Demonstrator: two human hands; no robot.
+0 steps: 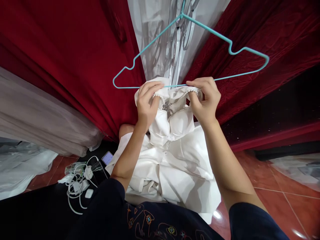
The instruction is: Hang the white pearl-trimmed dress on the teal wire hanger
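Both hands (147, 103) (205, 100) on white dress (175, 156)

Hanger (190, 50) above dress (175, 156), cables (77, 186) and phone (107, 157) left on floor (275, 186)

Left hand (147, 103) and right hand (203, 100) gripping white dress (175, 156) at teal hanger (190, 53), red curtains (62, 60) behind

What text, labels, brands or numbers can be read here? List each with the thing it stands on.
No readable text anywhere.
Phone on the floor: screen lit, whatever it shows is too small to read.
Dark top: coloured embroidered shapes, no letters to make out.
White dress, held by the left hand and right hand, and the teal hanger: no label visible.
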